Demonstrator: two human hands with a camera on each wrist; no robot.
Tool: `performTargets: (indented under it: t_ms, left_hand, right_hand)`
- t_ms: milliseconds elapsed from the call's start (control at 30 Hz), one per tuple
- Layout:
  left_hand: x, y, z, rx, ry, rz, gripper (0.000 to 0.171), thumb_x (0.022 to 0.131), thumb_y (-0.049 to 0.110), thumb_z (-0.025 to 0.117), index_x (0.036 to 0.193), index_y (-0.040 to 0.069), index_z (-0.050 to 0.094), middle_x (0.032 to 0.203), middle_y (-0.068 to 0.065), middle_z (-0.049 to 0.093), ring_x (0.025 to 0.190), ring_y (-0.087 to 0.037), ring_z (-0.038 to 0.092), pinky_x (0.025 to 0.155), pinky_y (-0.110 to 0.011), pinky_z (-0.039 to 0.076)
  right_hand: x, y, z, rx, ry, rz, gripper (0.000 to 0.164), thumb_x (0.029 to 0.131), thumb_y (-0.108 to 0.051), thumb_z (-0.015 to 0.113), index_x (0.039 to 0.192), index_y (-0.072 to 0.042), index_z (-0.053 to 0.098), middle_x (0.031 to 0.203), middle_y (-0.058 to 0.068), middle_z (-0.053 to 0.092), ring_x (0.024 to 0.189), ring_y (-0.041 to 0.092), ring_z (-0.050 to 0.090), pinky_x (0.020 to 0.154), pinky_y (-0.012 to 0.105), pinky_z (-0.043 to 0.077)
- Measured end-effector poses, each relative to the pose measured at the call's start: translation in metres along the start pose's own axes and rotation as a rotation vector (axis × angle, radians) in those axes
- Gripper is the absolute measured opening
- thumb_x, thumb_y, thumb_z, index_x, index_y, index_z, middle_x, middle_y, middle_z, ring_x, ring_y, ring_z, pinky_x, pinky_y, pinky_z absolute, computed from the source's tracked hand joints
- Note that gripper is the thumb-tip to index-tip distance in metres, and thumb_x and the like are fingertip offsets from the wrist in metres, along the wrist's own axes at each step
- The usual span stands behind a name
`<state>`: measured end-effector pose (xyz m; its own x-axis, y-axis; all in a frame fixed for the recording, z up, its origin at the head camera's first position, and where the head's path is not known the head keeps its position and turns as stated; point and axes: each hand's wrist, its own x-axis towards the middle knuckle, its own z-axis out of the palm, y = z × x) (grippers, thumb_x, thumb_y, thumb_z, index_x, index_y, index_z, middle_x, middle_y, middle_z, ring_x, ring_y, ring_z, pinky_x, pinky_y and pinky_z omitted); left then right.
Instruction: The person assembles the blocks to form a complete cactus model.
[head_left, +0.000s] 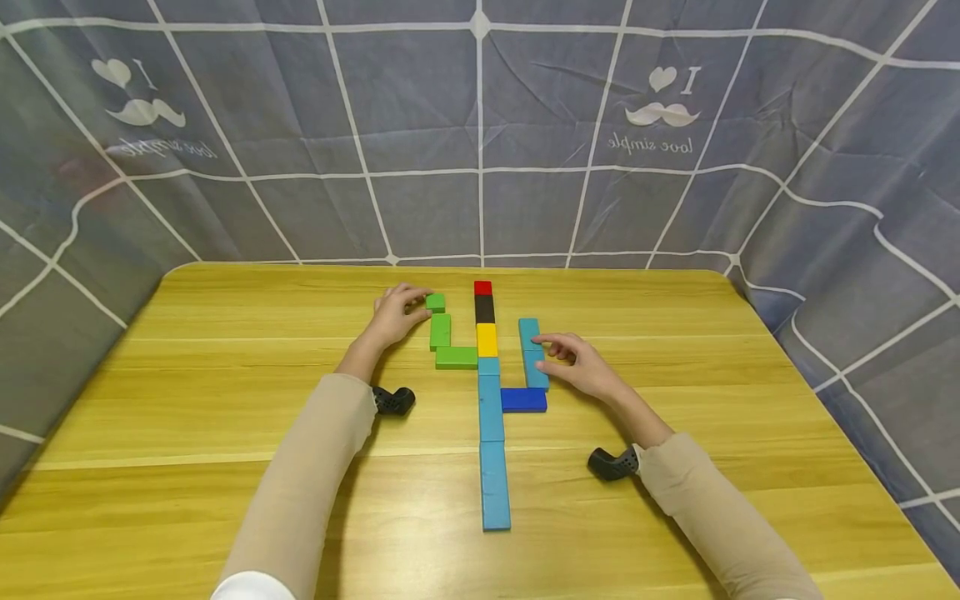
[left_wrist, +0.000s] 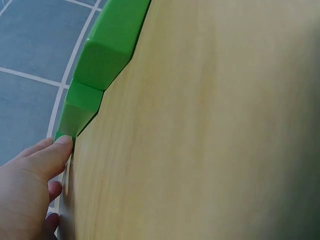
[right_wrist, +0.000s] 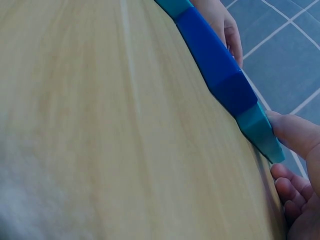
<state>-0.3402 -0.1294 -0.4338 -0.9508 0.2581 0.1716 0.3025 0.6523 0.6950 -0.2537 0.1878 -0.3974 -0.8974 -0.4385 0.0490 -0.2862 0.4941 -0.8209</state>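
Observation:
In the head view, my left hand (head_left: 393, 315) pinches a small green block (head_left: 436, 302) between thumb and index finger. A green block (head_left: 440, 332) stands upright in line below it, and another green block (head_left: 457, 358) lies crosswise against the centre column. My right hand (head_left: 581, 364) touches two light blue blocks with thumb and fingertip spread apart: an upper one (head_left: 528, 332) and a lower one (head_left: 535, 372). Below these, a dark blue block (head_left: 524, 400) lies crosswise. In the right wrist view, the thumb (right_wrist: 290, 127) rests against a light blue block (right_wrist: 260, 131).
The centre column runs from a red block (head_left: 483, 287) through black (head_left: 485, 309) and yellow (head_left: 487, 340) to light blue blocks (head_left: 494, 483). All lie on a wooden table (head_left: 187, 467). A grey checked cloth (head_left: 420, 100) hangs behind. Black wrist devices (head_left: 395, 402) are worn on both arms.

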Motion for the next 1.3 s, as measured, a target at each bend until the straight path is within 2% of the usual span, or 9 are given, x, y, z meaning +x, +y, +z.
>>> performTargets:
  t_ms: [33, 67, 133, 267, 300, 333, 500, 867, 1300]
  left_hand:
    - [0.000, -0.001, 0.000, -0.014, -0.001, 0.015, 0.041, 0.088, 0.020, 0.061, 0.127, 0.008, 0.054, 0.115, -0.015, 0.053, 0.104, -0.033, 0.043, 0.094, -0.052, 0.019]
    - [0.004, -0.012, 0.003, -0.041, 0.004, 0.057, 0.043, 0.088, 0.025, 0.061, 0.128, 0.013, 0.054, 0.114, -0.010, 0.054, 0.104, -0.028, 0.044, 0.094, -0.050, 0.018]
    - [0.003, -0.014, 0.001, -0.067, -0.007, 0.092, 0.043, 0.088, 0.025, 0.061, 0.129, 0.014, 0.053, 0.111, -0.009, 0.055, 0.103, -0.028, 0.045, 0.096, -0.051, 0.017]
    - [0.000, -0.008, -0.005, -0.091, -0.065, 0.081, 0.042, 0.091, 0.015, 0.055, 0.132, 0.012, 0.050, 0.112, -0.010, 0.055, 0.107, -0.027, 0.046, 0.101, -0.050, 0.013]
    - [-0.004, 0.004, -0.010, -0.071, -0.090, 0.039, 0.042, 0.091, 0.010, 0.052, 0.132, 0.009, 0.049, 0.115, -0.014, 0.054, 0.110, -0.031, 0.044, 0.101, -0.052, 0.013]
    - [-0.005, 0.006, -0.011, -0.063, -0.108, 0.020, 0.043, 0.091, 0.010, 0.051, 0.133, 0.008, 0.048, 0.117, -0.015, 0.053, 0.112, -0.032, 0.042, 0.102, -0.052, 0.012]
    - [-0.008, 0.009, -0.011, 0.001, -0.143, 0.009, 0.045, 0.091, 0.024, 0.053, 0.135, 0.012, 0.047, 0.127, -0.014, 0.046, 0.122, -0.034, 0.033, 0.101, -0.051, 0.014]
    - [-0.012, 0.010, -0.008, 0.043, -0.167, 0.065, 0.049, 0.089, 0.028, 0.057, 0.134, 0.011, 0.048, 0.133, -0.016, 0.042, 0.124, -0.034, 0.029, 0.103, -0.053, 0.009]
    - [-0.013, 0.009, -0.007, 0.044, -0.166, 0.075, 0.047, 0.089, 0.027, 0.058, 0.133, 0.012, 0.049, 0.130, -0.014, 0.044, 0.119, -0.031, 0.032, 0.097, -0.048, 0.016]
  right_hand:
    - [0.000, 0.000, 0.000, 0.003, -0.001, -0.001, 0.039, 0.086, -0.004, 0.060, 0.123, 0.008, 0.052, 0.098, 0.024, 0.049, 0.086, 0.032, 0.040, 0.076, 0.036, 0.032]
    - [0.000, 0.000, 0.000, 0.005, -0.002, 0.000, 0.039, 0.087, -0.004, 0.060, 0.123, 0.007, 0.052, 0.098, 0.025, 0.049, 0.086, 0.032, 0.040, 0.076, 0.036, 0.032]
    - [0.000, 0.001, 0.000, 0.007, -0.003, -0.001, 0.039, 0.087, -0.005, 0.060, 0.123, 0.007, 0.052, 0.098, 0.025, 0.049, 0.086, 0.032, 0.040, 0.076, 0.036, 0.032]
    - [0.002, 0.006, 0.000, 0.001, 0.000, -0.003, 0.040, 0.086, -0.006, 0.061, 0.123, 0.005, 0.053, 0.097, 0.022, 0.050, 0.085, 0.030, 0.041, 0.076, 0.036, 0.033]
    - [0.004, 0.011, 0.000, -0.001, 0.002, -0.006, 0.040, 0.086, -0.007, 0.062, 0.123, 0.004, 0.053, 0.097, 0.020, 0.050, 0.085, 0.029, 0.041, 0.076, 0.035, 0.033]
    - [0.005, 0.016, 0.001, -0.005, 0.004, -0.010, 0.040, 0.086, -0.009, 0.062, 0.124, 0.002, 0.054, 0.096, 0.018, 0.050, 0.085, 0.027, 0.041, 0.076, 0.035, 0.033]
    - [0.009, 0.037, 0.002, -0.018, 0.014, -0.023, 0.040, 0.086, -0.013, 0.064, 0.124, -0.004, 0.055, 0.095, 0.012, 0.051, 0.084, 0.023, 0.041, 0.075, 0.033, 0.034]
    - [0.009, 0.038, 0.002, -0.007, 0.016, -0.016, 0.040, 0.086, -0.014, 0.064, 0.124, -0.004, 0.055, 0.096, 0.013, 0.051, 0.084, 0.024, 0.041, 0.075, 0.034, 0.034]
    - [0.008, 0.037, 0.003, -0.011, 0.014, -0.022, 0.040, 0.086, -0.013, 0.064, 0.124, -0.004, 0.056, 0.095, 0.013, 0.051, 0.084, 0.023, 0.041, 0.075, 0.033, 0.035]
